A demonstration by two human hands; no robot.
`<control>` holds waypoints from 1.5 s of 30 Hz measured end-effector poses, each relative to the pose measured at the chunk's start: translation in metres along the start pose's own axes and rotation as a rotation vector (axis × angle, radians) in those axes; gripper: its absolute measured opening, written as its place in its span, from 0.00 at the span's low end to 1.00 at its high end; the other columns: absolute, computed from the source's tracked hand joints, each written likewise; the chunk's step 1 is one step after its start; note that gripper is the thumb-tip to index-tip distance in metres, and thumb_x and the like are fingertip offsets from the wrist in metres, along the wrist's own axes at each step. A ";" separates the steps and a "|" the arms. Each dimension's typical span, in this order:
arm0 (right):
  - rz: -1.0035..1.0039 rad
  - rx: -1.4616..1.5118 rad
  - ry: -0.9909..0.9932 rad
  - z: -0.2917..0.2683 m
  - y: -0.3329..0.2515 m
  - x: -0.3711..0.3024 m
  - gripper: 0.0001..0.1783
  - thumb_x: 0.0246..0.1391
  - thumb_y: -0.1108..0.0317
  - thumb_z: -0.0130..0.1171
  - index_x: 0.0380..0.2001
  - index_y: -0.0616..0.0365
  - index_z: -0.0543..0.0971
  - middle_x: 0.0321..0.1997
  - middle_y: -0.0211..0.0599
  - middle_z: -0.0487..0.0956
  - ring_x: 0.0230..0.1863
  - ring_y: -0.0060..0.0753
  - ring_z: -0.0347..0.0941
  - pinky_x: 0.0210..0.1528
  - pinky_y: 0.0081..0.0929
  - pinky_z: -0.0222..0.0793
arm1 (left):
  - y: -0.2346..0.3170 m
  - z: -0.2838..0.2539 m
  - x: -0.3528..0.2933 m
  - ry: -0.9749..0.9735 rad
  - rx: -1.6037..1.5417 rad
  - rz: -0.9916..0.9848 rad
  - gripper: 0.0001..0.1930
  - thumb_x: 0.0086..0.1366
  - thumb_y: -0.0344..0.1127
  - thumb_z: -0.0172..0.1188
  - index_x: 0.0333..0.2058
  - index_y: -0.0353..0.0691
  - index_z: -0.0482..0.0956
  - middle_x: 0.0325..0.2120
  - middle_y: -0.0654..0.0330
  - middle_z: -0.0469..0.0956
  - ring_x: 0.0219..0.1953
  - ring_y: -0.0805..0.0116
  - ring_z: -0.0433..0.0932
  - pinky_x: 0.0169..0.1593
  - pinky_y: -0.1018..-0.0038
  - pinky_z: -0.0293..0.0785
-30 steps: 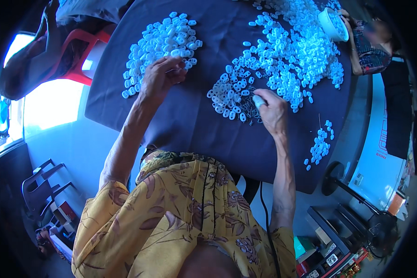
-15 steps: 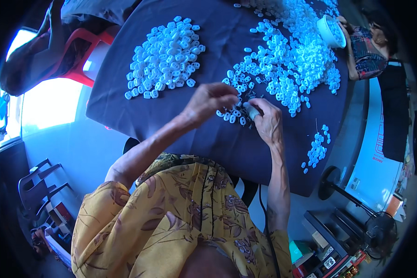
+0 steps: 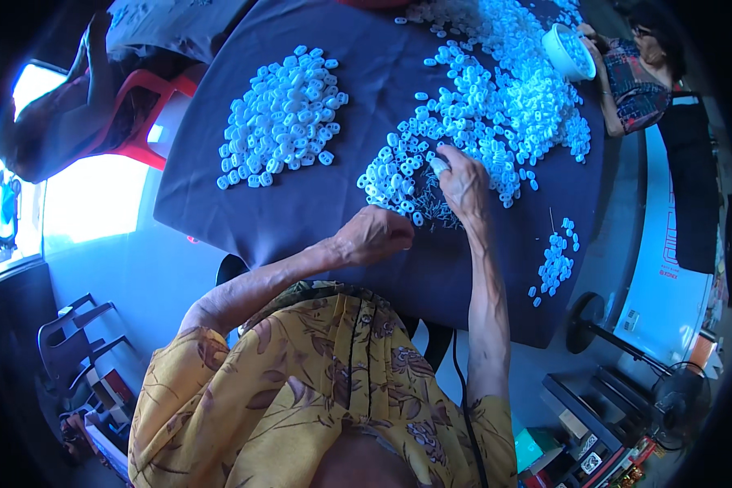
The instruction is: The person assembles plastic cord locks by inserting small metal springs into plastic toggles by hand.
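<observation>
Small white oval plastic pieces with two holes lie in a near cluster (image 3: 388,179) on the dark tablecloth. Beside them is a scatter of small dark screws or nails (image 3: 437,210). My left hand (image 3: 374,234) rests at the cluster's near edge with its fingers curled inward; whatever they hold is hidden. Over the upper side of the screws my right hand (image 3: 464,185) reaches down with fingers pinched among the white pieces. A pale wrap (image 3: 439,166) covers one of its fingertips. What that pinch holds is too small to make out.
A separate pile of white pieces (image 3: 283,118) lies on the left; a much larger heap (image 3: 529,98) spreads at the far right. One small group (image 3: 555,264) sits near the right edge. Across the table, a person (image 3: 638,77) holds a white tub (image 3: 571,52). A red chair (image 3: 145,122) stands left.
My left hand has drawn back toward me from the cluster. My right hand has shifted slightly farther away, and more of the screws now show between the hands.
</observation>
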State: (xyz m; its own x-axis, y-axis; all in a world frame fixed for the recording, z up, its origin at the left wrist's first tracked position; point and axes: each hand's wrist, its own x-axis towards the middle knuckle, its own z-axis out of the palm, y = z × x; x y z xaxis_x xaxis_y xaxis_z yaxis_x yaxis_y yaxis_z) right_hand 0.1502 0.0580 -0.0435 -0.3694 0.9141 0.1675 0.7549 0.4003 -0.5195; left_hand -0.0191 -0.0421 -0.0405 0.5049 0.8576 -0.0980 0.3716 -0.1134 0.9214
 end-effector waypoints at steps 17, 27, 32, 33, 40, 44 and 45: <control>0.031 0.378 -0.184 -0.065 -0.026 0.008 0.05 0.45 0.75 0.55 0.28 0.61 0.76 0.22 0.36 0.76 0.22 0.21 0.70 0.24 0.20 0.64 | 0.034 -0.044 0.064 0.293 -0.313 -0.001 0.08 0.54 0.29 0.56 0.33 0.31 0.76 0.19 0.60 0.75 0.21 0.78 0.72 0.26 0.80 0.68; 0.215 -0.008 -0.077 -0.033 0.020 -0.040 0.05 0.41 0.72 0.57 0.24 0.61 0.75 0.26 0.46 0.75 0.29 0.48 0.72 0.31 0.37 0.66 | 0.017 -0.043 0.068 0.246 -0.944 -0.213 0.07 0.55 0.32 0.58 0.28 0.33 0.75 0.23 0.58 0.77 0.23 0.73 0.76 0.29 0.78 0.74; 0.176 -0.102 -0.057 -0.023 0.016 -0.038 0.06 0.40 0.72 0.57 0.25 0.61 0.74 0.25 0.45 0.75 0.29 0.47 0.72 0.31 0.37 0.66 | 0.018 -0.041 0.066 0.239 -0.932 -0.265 0.07 0.56 0.34 0.57 0.27 0.35 0.75 0.22 0.60 0.76 0.23 0.73 0.76 0.31 0.78 0.73; 0.162 -0.124 -0.062 -0.022 0.013 -0.038 0.06 0.40 0.72 0.57 0.24 0.61 0.74 0.25 0.45 0.75 0.28 0.47 0.72 0.31 0.37 0.66 | 0.016 -0.041 0.065 0.238 -0.923 -0.254 0.07 0.56 0.34 0.57 0.28 0.35 0.75 0.22 0.60 0.76 0.23 0.73 0.76 0.31 0.78 0.73; 0.095 -0.148 -0.072 -0.020 0.009 -0.041 0.04 0.39 0.74 0.55 0.22 0.60 0.71 0.23 0.43 0.74 0.27 0.48 0.71 0.29 0.40 0.66 | 0.013 -0.040 0.062 0.240 -0.898 -0.236 0.07 0.56 0.34 0.57 0.28 0.35 0.75 0.23 0.60 0.76 0.26 0.73 0.76 0.34 0.77 0.74; 0.085 -0.184 -0.111 -0.018 0.016 -0.038 0.04 0.39 0.73 0.55 0.20 0.60 0.70 0.22 0.44 0.73 0.26 0.49 0.71 0.29 0.41 0.65 | 0.018 -0.038 0.061 0.195 -0.952 -0.215 0.08 0.56 0.34 0.58 0.28 0.35 0.74 0.23 0.59 0.76 0.26 0.72 0.76 0.34 0.76 0.74; 0.087 -0.166 -0.099 -0.017 0.018 -0.039 0.05 0.40 0.73 0.54 0.20 0.60 0.69 0.21 0.44 0.72 0.26 0.50 0.70 0.29 0.42 0.65 | 0.019 -0.037 0.061 0.185 -1.029 -0.221 0.07 0.56 0.34 0.58 0.28 0.36 0.74 0.24 0.59 0.76 0.27 0.72 0.76 0.34 0.75 0.74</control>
State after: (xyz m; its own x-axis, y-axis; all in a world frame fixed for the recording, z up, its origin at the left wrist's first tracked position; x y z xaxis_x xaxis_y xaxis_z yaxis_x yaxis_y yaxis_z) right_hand 0.1875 0.0309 -0.0453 -0.3442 0.9380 0.0409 0.8623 0.3331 -0.3815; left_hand -0.0100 0.0265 -0.0151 0.3487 0.8800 -0.3225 -0.4395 0.4575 0.7730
